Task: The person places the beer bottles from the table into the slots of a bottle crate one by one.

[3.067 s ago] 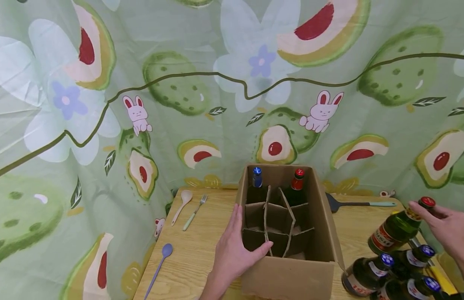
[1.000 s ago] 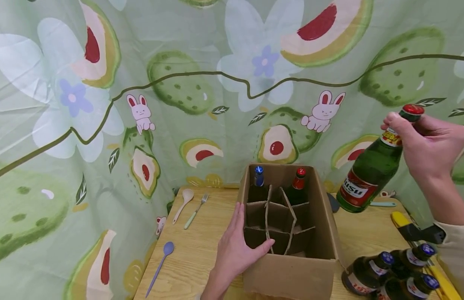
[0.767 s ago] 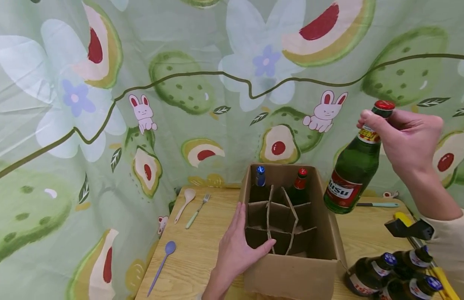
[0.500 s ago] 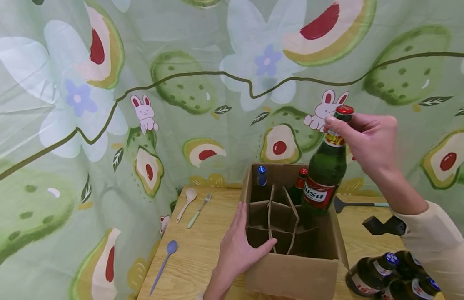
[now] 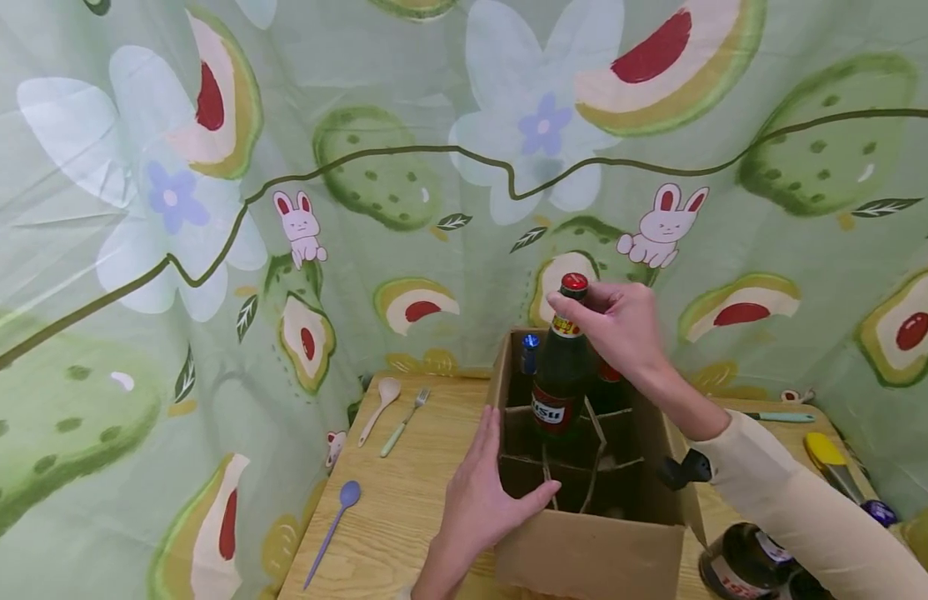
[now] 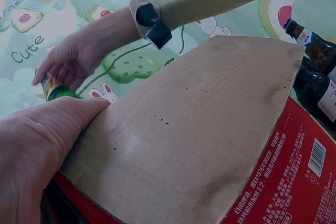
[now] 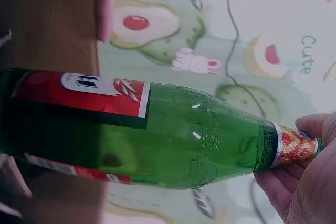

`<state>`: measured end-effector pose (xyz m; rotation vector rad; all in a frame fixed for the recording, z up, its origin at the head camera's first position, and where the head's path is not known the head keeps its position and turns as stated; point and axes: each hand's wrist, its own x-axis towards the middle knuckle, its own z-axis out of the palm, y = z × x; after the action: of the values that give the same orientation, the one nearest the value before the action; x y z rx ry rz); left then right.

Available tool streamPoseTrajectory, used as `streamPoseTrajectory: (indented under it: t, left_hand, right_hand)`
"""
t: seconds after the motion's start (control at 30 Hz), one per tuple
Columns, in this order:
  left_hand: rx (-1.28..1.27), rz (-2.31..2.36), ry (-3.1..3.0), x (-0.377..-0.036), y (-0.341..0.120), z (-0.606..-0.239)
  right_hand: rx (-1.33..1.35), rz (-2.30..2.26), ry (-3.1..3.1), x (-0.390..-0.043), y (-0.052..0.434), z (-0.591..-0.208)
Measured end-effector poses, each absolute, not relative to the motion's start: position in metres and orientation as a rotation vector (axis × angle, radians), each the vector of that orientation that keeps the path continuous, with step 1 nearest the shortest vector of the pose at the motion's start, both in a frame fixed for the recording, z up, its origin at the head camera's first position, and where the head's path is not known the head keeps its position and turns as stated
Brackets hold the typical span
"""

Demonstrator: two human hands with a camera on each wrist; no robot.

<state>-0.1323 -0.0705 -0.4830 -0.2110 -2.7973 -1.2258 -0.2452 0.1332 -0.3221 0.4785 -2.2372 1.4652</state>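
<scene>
Right hand [image 5: 617,321] has its grip pinched round the neck of the green bottle [image 5: 557,383], just under the red cap, bottle upright and hanging with its base down among the cardboard dividers [image 5: 595,454] of the box [image 5: 584,554]. It sits in the middle row, right in front of the blue-capped bottle [image 5: 530,354] at the back. Left hand [image 5: 482,500] lies flat against the box's left wall, fingers straight, thumb hooked over the rim. Front cells look open. More bottles [image 5: 741,567] stand on the worktop [image 5: 404,500] right of the box; spoons and a fork lie well apart to the left.
</scene>
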Motion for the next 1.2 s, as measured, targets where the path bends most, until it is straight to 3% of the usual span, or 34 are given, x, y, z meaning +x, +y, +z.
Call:
streamPoseTrajectory:
  t: [1.2]
  left_hand:
    - [-0.253,-1.176,-2.766,-0.132,-0.072,-0.484]
  right_hand:
    - [0.705,1.431,-2.685,-0.255,0.107,-0.424]
